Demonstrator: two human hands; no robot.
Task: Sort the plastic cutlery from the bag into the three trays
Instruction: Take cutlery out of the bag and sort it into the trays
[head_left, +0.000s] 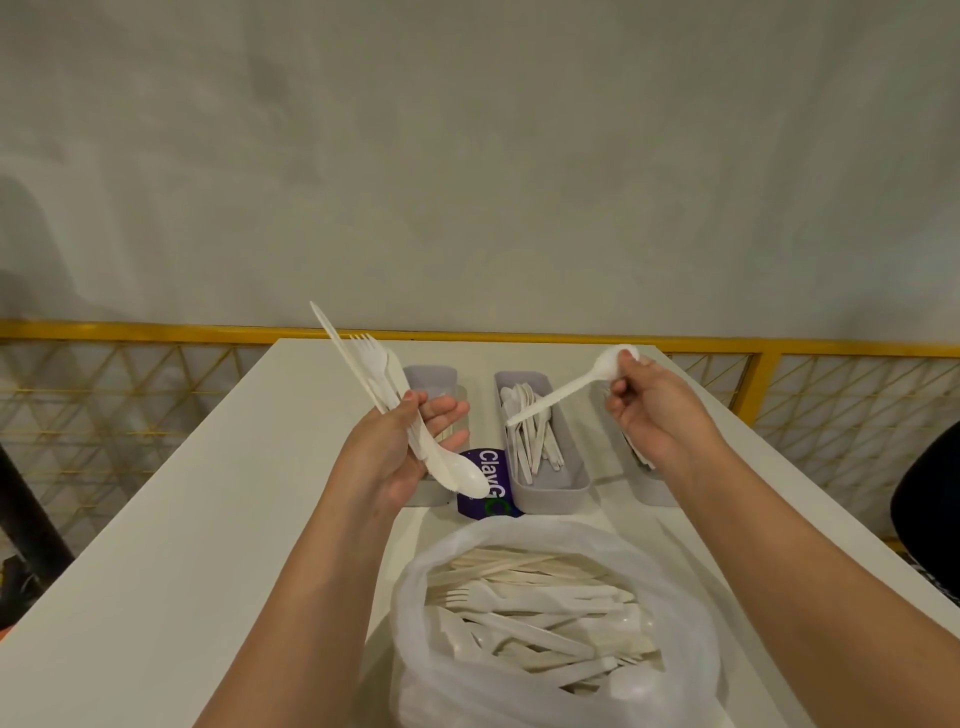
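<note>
Plastic cutlery (530, 613) lies heaped in the open bag (545, 527) at the near edge of the tabletop (208, 493), and some of it is up in the hands. The step in hand looks to be putting one spoon (566, 389) into its tray. The right hand (654, 410) pinches that spoon by its bowl with the fingertips, and the handle slants down and to the left, so its end hangs over the middle tray (550, 486). That tray already holds a row of pieces whose far ends look like spoon bowls, so it seems the right home. To do this well, lower the handle until it runs along the tray's length, then let go close to the pile so the light plastic does not bounce out.

The left hand (410, 447) grips a mixed bundle (374, 374) of a knife, a fork and a spoon. The thumb clamps it across the palm and the fingers are only half curled behind it. It hovers in front of the left tray (431, 376), hiding most of it. The right tray (657, 493) is largely hidden behind the right wrist, so its contents cannot be told. A purple label (488, 467) lies between the left and middle trays
</note>
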